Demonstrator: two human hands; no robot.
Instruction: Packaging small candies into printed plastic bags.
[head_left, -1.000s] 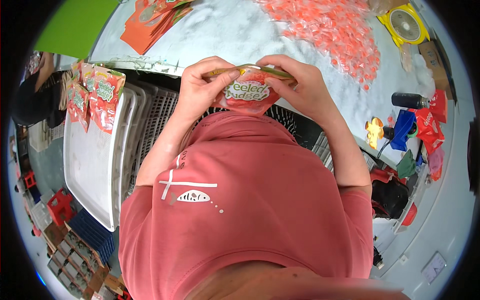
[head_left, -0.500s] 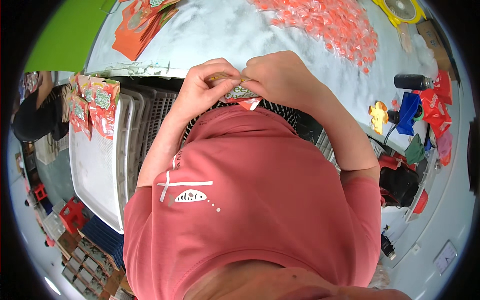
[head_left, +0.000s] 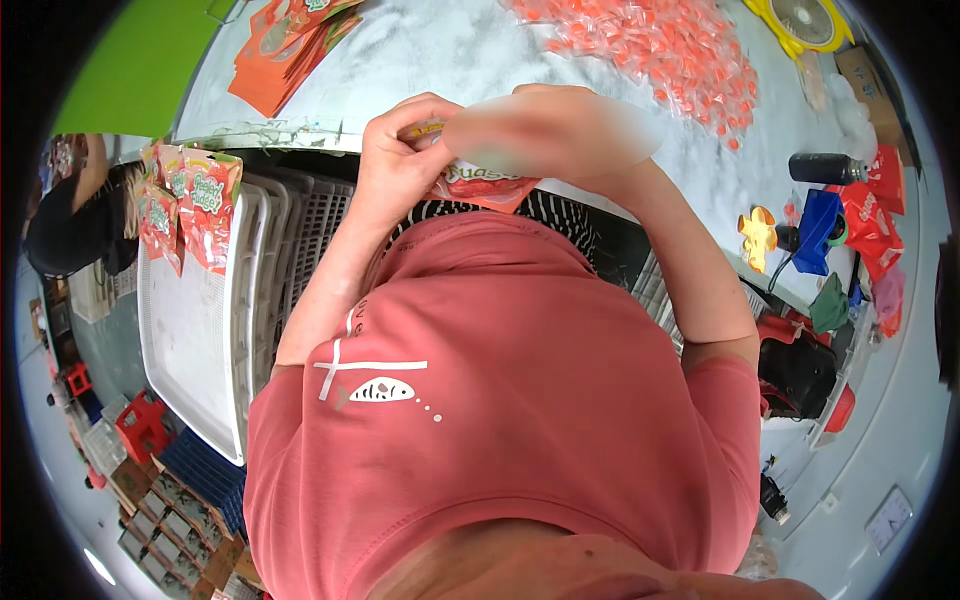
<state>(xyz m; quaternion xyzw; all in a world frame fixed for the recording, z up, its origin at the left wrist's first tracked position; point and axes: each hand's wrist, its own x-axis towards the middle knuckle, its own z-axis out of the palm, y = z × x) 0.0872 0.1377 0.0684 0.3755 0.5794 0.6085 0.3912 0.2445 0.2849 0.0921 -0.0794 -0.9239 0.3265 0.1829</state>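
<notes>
A red candy pouch (head_left: 488, 188) with pale lettering is up in front of my shirt, at the table's near edge. My left hand (head_left: 400, 160) pinches its top left corner between thumb and fingers. Over the pouch's top right side is my right hand (head_left: 585, 135), its fingers smeared by blur, so their grip does not show. Part of the pouch's upper edge is hidden in that blur. Beyond my hands, a wide heap of red wrapped candies (head_left: 690, 75) lies on the white table (head_left: 430, 60).
A stack of flat red pouches (head_left: 275, 75) lies far left on the table. Several filled pouches (head_left: 207, 205) rest on stacked white trays (head_left: 185, 330) at left. At right are a black bottle (head_left: 825, 168), a blue holder (head_left: 820, 230) and a yellow fan (head_left: 800, 20).
Both hands have risen slightly, away from my body. The pouch has tilted and shows more of its lower red part. My right hand has become blurred.
</notes>
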